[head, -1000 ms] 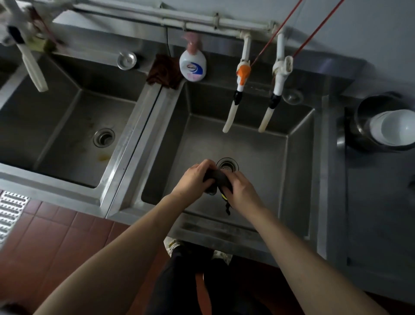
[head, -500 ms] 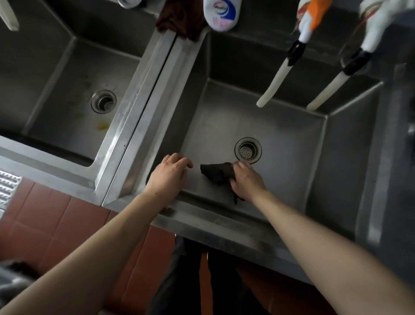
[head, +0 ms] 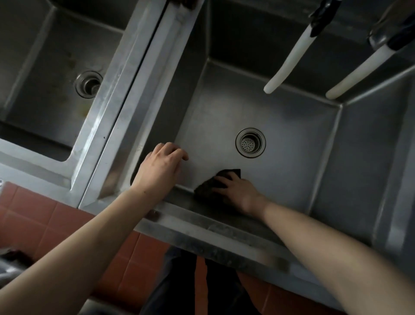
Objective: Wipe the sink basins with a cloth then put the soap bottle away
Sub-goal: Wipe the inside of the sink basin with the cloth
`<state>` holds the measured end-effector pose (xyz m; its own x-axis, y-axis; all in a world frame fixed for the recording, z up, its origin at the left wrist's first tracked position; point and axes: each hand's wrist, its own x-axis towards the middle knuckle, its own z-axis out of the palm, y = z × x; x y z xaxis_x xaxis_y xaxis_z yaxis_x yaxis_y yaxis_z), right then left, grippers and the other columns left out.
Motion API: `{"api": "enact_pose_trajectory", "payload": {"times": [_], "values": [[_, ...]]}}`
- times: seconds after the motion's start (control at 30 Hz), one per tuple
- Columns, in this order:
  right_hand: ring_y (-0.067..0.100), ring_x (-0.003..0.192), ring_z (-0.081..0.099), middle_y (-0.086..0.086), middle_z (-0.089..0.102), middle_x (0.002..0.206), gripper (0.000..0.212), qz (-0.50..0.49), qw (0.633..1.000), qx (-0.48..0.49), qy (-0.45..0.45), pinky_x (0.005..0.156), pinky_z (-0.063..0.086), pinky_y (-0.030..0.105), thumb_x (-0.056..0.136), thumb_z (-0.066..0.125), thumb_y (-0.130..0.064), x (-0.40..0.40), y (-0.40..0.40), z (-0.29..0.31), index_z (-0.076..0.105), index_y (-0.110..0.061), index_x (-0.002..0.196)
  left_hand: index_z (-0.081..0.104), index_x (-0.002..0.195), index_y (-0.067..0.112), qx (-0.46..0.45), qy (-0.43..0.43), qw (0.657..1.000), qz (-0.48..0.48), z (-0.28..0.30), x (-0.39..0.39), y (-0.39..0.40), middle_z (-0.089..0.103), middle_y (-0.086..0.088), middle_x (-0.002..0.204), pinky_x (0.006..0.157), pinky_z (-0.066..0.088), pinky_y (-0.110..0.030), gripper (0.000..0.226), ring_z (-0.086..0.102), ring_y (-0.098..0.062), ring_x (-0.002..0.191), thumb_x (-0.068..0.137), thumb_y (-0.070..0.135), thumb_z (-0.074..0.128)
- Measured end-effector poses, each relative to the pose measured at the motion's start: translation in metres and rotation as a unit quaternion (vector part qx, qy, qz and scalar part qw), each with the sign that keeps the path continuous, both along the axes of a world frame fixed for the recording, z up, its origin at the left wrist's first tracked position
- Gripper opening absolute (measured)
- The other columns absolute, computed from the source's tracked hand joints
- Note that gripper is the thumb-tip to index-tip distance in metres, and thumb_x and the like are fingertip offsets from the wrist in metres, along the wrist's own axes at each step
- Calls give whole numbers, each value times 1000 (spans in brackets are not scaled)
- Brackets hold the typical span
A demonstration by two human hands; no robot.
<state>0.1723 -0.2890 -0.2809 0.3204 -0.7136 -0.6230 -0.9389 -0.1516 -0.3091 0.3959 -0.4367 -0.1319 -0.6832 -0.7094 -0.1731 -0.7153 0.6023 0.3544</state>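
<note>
The left hand (head: 160,168) hangs empty, loosely curled, at the near corner of the right basin (head: 292,121); the right hand (head: 239,194) presses flat-fingered on the dark cloth (head: 203,188) on its floor, likely limp, best pinned under a spread palm

Much of dark cloth (head: 232,173) covered by fingers of right hand (head: 238,191); full outline unreadable. White tap hose (head: 289,58) at 1 o'clock and second white hose (head: 363,65) at 2 o'clock cut off at upper ends. Only a sliver of brown rag (head: 184,2) at 12 o'clock edge. Left basin (head: 45,67) cropped from 9 to 11 o'clock. Blurred grey mass (head: 13,265) at 8 o'clock, unidentifiable. Underside of left hand (head: 159,167) hidden; contact with basin wall unclear.
</note>
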Motion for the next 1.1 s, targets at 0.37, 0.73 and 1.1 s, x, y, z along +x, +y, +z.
{"api": "enact_pose_trajectory", "payload": {"times": [0.37, 0.73, 1.1], "values": [[38, 136, 43, 5, 52, 154, 49, -24, 991, -128, -34, 73, 64, 45, 82, 80, -28, -59, 63, -9, 70, -33, 129, 70, 104, 16, -56, 17, 998, -35, 6, -2, 1, 63, -3, 115, 92, 48, -48, 23, 52, -34, 116, 84, 8, 61], [42, 143, 38, 4, 43, 161, 44, -55, 986, -133, -81, 92, 55, 50, 98, 61, -16, 53, -91, -8, 64, -32, 139, 71, 108, 13, -98, 5, 995, -28, 20, 12, -7, 57, -12, 137, 113, 35, -56, 25, 38, -39, 140, 88, 11, 56], [32, 140, 35, -3, 40, 158, 39, -56, 997, -19, -57, 93, 48, 38, 104, 53, -29, -17, 32, 4, 61, -43, 140, 67, 114, 13, -51, -59, 996, 36, 24, 21, -4, 39, -19, 152, 113, 37, -57, 31, 21, -39, 149, 84, 8, 60]]}}
